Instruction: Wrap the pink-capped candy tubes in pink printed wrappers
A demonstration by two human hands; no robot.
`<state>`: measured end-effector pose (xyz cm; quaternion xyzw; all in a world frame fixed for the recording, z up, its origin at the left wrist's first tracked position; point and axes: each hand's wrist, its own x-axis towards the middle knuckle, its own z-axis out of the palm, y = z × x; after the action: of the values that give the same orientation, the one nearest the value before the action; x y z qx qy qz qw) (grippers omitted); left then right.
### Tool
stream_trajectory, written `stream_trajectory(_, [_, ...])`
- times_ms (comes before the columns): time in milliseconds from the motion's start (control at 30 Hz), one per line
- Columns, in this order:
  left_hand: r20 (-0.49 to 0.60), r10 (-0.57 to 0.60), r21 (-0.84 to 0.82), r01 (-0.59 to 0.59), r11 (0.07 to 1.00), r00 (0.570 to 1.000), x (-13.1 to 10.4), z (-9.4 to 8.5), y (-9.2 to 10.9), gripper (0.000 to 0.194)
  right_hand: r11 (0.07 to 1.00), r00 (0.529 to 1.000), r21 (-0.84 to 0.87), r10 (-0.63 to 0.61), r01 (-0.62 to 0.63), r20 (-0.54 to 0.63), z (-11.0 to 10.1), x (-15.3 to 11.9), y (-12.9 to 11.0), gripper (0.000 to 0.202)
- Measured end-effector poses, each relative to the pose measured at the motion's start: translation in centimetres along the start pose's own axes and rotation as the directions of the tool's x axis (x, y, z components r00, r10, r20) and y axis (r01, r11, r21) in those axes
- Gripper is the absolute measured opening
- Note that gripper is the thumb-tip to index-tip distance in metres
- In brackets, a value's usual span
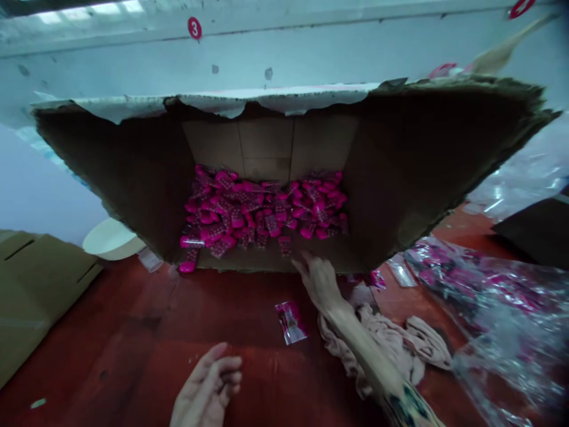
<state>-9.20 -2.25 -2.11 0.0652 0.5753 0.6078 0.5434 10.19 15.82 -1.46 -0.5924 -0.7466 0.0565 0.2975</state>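
A large cardboard box point(413, 148) lies with its open side toward me, its edges torn. Inside is a heap of small bright pink items point(262, 207) with dotted, see-through-looking bodies; their exact kind is unclear. At the box's front edge, my right hand point(317, 279) reaches in with fingers stretched out, close to one pink item point(284, 245) lying apart from the heap. Nothing shows in its slightly blurred fingers. Lower down, my left hand point(208, 385) hovers over the red table, palm turned sideways, fingers loosely bent and apart, holding nothing. Between the hands lies a small printed pink sachet point(291, 323).
A crumpled pale pink cloth point(391, 344) lies under my right forearm. Clear plastic bags with pink packets point(493, 284) cover the right side. At left stand a cardboard carton point(40, 296) and a cream round bowl point(113, 240). Behind the box runs a pale ledge point(284, 53).
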Motion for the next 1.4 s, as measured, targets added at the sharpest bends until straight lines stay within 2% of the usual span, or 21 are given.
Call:
stream_trajectory(100, [0.121, 0.170, 0.286, -0.198, 0.937, 0.978, 0.4, 3.8, -0.7, 0.031, 0.999, 1.000, -0.045, 0.009, -0.009, 0.005, 3.7, 2.5, -0.4, 0.026])
stream_trajectory(133, [0.187, 0.233, 0.398, -0.290, 0.870, 0.954, 0.5, 4.9, -0.9, 0.026, 0.998, 1.000, -0.058, 0.019, -0.018, 0.012, 4.6, 2.8, -0.4, 0.027])
stream_trajectory(200, [0.367, 0.322, 0.601, -0.486, 0.634, 0.873, 1.1, 7.0, -1.4, 0.023, 0.996, 0.999, -0.078, 0.037, -0.034, 0.032, 5.8, 2.9, 0.0, 0.029])
stream_trajectory(267, [0.496, 0.349, 0.709, -0.603, 0.366, 0.795, 1.7, 8.6, -2.0, 0.035, 0.996, 0.998, -0.084, 0.039, -0.034, 0.053, 6.0, 2.3, 0.6, 0.032])
stream_trajectory(367, [0.626, 0.297, 0.745, -0.666, 0.044, 0.721, 2.7, 9.9, -3.4, 0.055, 0.998, 0.996, -0.064, 0.017, -0.012, 0.082, 5.1, 0.8, 1.3, 0.035])
stream_trajectory(433, [0.697, 0.240, 0.710, -0.699, -0.092, 0.676, 3.0, 9.8, -4.3, 0.055, 0.999, 0.995, -0.037, 0.010, -0.007, 0.098, 4.2, -0.2, 1.3, 0.035])
stream_trajectory(500, [0.727, 0.211, 0.685, -0.713, -0.153, 0.653, 3.2, 9.2, -4.9, 0.050, 1.000, 0.993, -0.003, 0.020, -0.019, 0.117, 3.4, -1.0, 1.1, 0.035])
stream_trajectory(567, [0.737, 0.220, 0.672, -0.727, -0.139, 0.639, 3.1, 8.3, -5.2, 0.047, 0.998, 0.990, 0.037, 0.049, -0.055, 0.136, 2.8, -1.5, 0.9, 0.038])
stream_trajectory(667, [0.721, 0.256, 0.663, -0.749, 0.013, 0.643, 2.9, 6.9, -4.7, 0.048, 0.985, 0.978, 0.111, 0.115, -0.135, 0.174, 2.1, -2.1, 0.8, 0.035])
stream_trajectory(767, [0.629, 0.303, 0.678, -0.696, 0.236, 0.716, 2.6, 6.0, -3.4, 0.046, 0.958, 0.960, 0.197, 0.160, -0.207, 0.232, 1.6, -2.8, 1.0, 0.023])
stream_trajectory(867, [0.495, 0.354, 0.658, -0.609, 0.443, 0.793, 2.7, 5.8, -2.1, 0.034, 0.929, 0.947, 0.272, 0.179, -0.252, 0.266, 1.1, -3.5, 1.3, 0.019])
stream_trajectory(967, [0.385, 0.318, 0.578, -0.496, 0.648, 0.866, 3.0, 5.9, -1.3, 0.027, 0.911, 0.947, 0.323, 0.172, -0.258, 0.272, 1.0, -4.2, 1.4, 0.020])
stream_trajectory(1033, [0.342, 0.288, 0.537, -0.437, 0.721, 0.895, 3.1, 6.2, -1.2, 0.026, 0.911, 0.952, 0.335, 0.154, -0.241, 0.266, 0.9, -4.4, 1.2, 0.020])
stream_trajectory(1100, [0.326, 0.286, 0.555, -0.427, 0.714, 0.901, 3.2, 6.6, -1.2, 0.026, 0.922, 0.958, 0.324, 0.131, -0.212, 0.255, 0.8, -4.5, 0.9, 0.018])
stream_trajectory(1167, [0.345, 0.315, 0.618, -0.467, 0.633, 0.884, 3.1, 7.0, -1.4, 0.024, 0.941, 0.967, 0.286, 0.116, -0.180, 0.227, 0.5, -4.7, 0.3, 0.019])
stream_trajectory(1267, [0.418, 0.398, 0.693, -0.570, 0.443, 0.817, 2.9, 7.4, -1.9, 0.020, 0.968, 0.982, 0.207, 0.108, -0.140, 0.158, -0.5, -5.9, -1.0, 0.032])
stream_trajectory(1300, [0.436, 0.419, 0.696, -0.594, 0.404, 0.796, 2.9, 7.4, -2.1, 0.018, 0.977, 0.986, 0.181, 0.091, -0.116, 0.141, -0.8, -6.5, -1.5, 0.033])
stream_trajectory(1333, [0.446, 0.429, 0.691, -0.607, 0.393, 0.785, 2.8, 7.3, -2.3, 0.017, 0.984, 0.989, 0.156, 0.063, -0.084, 0.132, -1.0, -7.3, -1.9, 0.029])
stream_trajectory(1400, [0.436, 0.438, 0.664, -0.609, 0.433, 0.786, 2.9, 7.1, -2.6, 0.016, 0.995, 0.991, 0.097, -0.033, 0.020, 0.126, -0.9, -9.1, -2.4, 0.011])
